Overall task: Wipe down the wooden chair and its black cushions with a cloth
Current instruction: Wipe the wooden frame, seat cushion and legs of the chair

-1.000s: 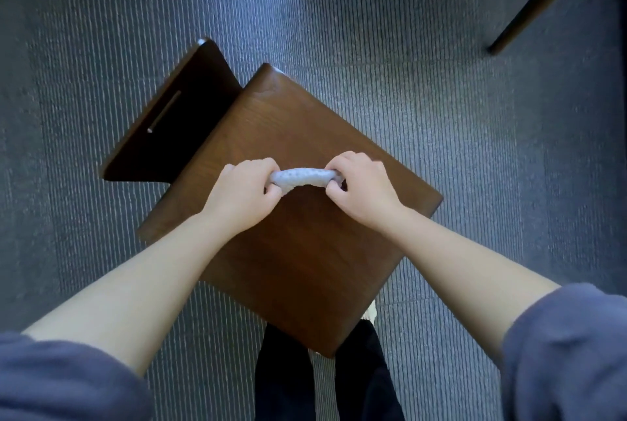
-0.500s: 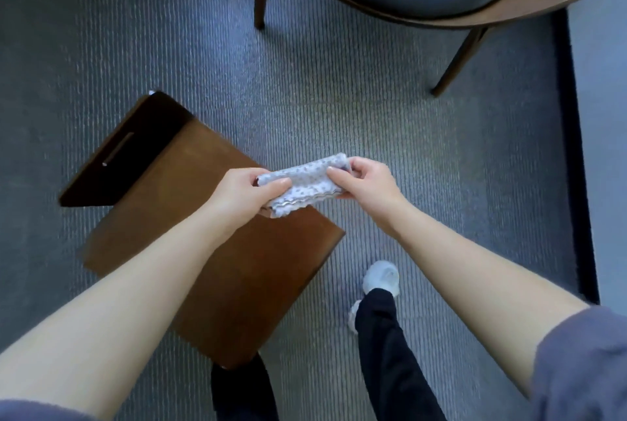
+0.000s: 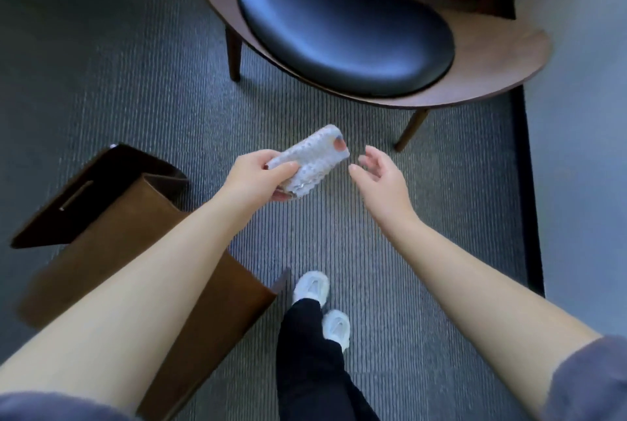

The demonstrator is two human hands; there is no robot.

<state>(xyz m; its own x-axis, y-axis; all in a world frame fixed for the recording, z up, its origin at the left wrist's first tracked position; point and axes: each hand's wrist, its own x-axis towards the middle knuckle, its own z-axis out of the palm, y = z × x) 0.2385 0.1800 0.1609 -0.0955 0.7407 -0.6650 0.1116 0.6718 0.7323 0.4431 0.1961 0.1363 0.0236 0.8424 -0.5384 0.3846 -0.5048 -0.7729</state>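
Head view, folded cloth (image 3: 310, 161) gripped in left hand (image 3: 256, 180), right hand (image 3: 381, 180) loose beside

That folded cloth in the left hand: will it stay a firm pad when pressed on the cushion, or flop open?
The cloth is probably soft and light: the left hand pinches one end, and the free end barely sags. Its folded layers look loose, so it may unfold under a one-handed swipe. On the glossy cushion it should glide easily.

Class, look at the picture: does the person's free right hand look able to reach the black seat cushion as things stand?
Probably yes: the right hand is open and empty, and only bare carpet shows between it and the cushion.
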